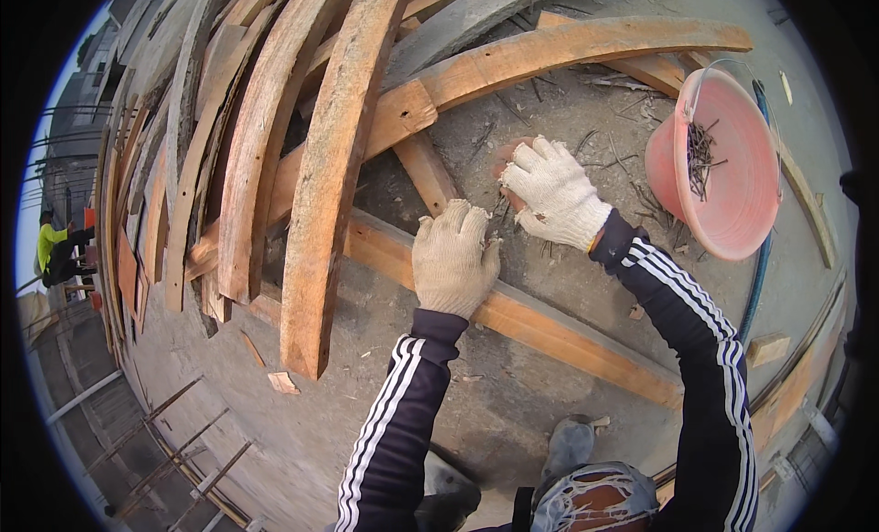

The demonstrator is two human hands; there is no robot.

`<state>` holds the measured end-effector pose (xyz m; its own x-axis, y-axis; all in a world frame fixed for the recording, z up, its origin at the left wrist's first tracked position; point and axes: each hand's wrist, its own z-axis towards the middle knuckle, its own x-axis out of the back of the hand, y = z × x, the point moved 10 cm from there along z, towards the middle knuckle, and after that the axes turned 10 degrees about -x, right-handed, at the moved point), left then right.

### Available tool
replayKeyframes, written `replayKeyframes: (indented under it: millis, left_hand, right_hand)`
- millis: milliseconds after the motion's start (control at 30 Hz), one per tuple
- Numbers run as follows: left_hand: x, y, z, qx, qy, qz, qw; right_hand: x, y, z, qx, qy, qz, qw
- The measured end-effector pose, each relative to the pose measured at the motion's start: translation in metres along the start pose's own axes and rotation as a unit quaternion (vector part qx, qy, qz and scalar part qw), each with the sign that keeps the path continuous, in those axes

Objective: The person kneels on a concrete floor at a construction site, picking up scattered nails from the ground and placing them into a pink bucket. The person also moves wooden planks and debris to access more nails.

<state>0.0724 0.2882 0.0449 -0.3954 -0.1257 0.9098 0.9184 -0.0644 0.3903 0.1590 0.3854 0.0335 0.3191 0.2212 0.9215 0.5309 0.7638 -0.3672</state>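
Both of my hands wear off-white knit gloves with frayed, cut-off fingertips. My left hand (pixel 455 260) is over a long timber beam (pixel 568 335) lying on the ground, by the end of a short wooden piece (pixel 426 170). Its fingers are curled together, and what they hold, if anything, is hidden beneath. To the right and farther off, my right hand (pixel 557 191) is low over the concrete floor, beside scattered nails (pixel 648 205). The fingers there bend inward around something I cannot make out. Right of that hand, a tilted pink bucket (pixel 742 179) contains a cluster of rusty nails (pixel 703 157).
A pile of curved wooden planks (pixel 334 175) fills the upper left, with one long timber (pixel 586 42) crossing behind my hands. A blue hose (pixel 758 294) runs past the bucket. Rebar (pixel 183 440) sticks out at lower left. Another person (pixel 55 248) in a yellow top is far left.
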Motion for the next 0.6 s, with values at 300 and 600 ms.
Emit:
replayKeyframes:
  millis: [300, 600]
  left_hand:
    - [-0.003, 0.001, 0.001, -0.001, -0.022, 0.000, 1.000]
    - [-0.006, 0.001, 0.007, 0.018, -0.054, 0.016, 0.998]
  right_hand:
    - [-0.023, 0.006, -0.011, 0.030, -0.044, -0.057, 0.997]
    - [-0.005, 0.052, -0.032, -0.049, -0.077, -0.009, 0.996]
